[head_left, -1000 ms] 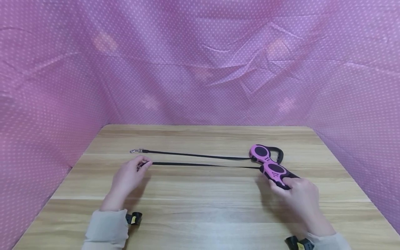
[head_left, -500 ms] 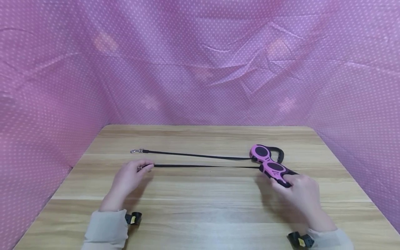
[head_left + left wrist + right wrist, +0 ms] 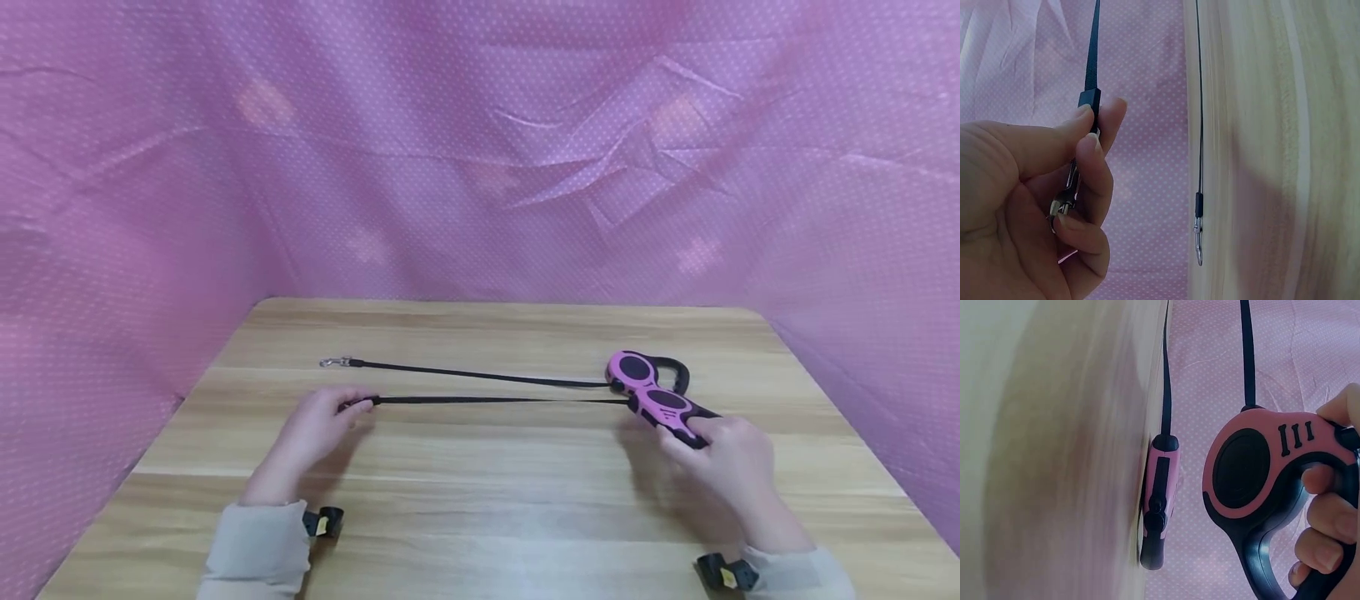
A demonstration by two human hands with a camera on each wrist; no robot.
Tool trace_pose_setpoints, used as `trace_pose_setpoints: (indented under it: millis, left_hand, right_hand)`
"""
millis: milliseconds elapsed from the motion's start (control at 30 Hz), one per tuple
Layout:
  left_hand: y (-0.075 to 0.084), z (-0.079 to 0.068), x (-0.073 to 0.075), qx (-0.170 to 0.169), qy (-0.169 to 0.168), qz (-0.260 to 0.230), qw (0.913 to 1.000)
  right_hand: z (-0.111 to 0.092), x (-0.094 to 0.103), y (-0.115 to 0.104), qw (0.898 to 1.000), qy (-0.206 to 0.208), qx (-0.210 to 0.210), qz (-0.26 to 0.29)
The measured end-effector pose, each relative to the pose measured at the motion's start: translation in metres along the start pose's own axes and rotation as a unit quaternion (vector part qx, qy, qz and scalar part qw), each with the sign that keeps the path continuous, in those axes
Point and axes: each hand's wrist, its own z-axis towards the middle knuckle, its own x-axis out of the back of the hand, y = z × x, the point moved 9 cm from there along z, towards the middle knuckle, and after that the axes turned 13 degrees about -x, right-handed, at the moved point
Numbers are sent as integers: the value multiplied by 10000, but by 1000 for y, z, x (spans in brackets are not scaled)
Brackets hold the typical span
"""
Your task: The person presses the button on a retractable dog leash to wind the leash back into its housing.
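Two pink-and-black retractable dog leashes are in view. My right hand (image 3: pixel 727 467) grips the nearer leash (image 3: pixel 1266 456) by its black handle, fingers wrapped through the loop and thumb at the top. From its casing a black strap (image 3: pixel 480 400) runs left, pulled straight. At the strap's end my left hand (image 3: pixel 315 429) pinches the black end piece between thumb and fingers, and the metal clip (image 3: pixel 1066 203) lies within its curled fingers. Behind, the second leash (image 3: pixel 630 367) lies on the table, its strap (image 3: pixel 465 375) stretched left to a silver clip (image 3: pixel 333 362).
The wooden table (image 3: pixel 480 500) has light, striped grain. Pink polka-dot cloth (image 3: pixel 480 167) hangs behind it and along both sides. A small black wrist camera (image 3: pixel 324 522) sits by the left sleeve, and another camera (image 3: pixel 727 573) by the right.
My left hand has shifted slightly right and nearer, and the held strap's left end sits a little lower. The right hand keeps its grip. The head view has turned slightly.
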Motion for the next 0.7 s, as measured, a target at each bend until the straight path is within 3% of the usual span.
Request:
trace_pose_setpoints:
  millis: [167, 467, 700]
  left_hand:
    - [1, 1, -2, -15, -30, -42, 10000]
    - [8, 1, -3, -430, -14, -50, 9991]
    - [4, -2, -5, 13, -75, -185, 9998]
  right_hand:
    - [2, 2, -2, 9999, 54, 93, 35]
    - [5, -2, -5, 9999, 100, 109, 82]
    - [7, -1, -8, 9990, 341, 269, 120]
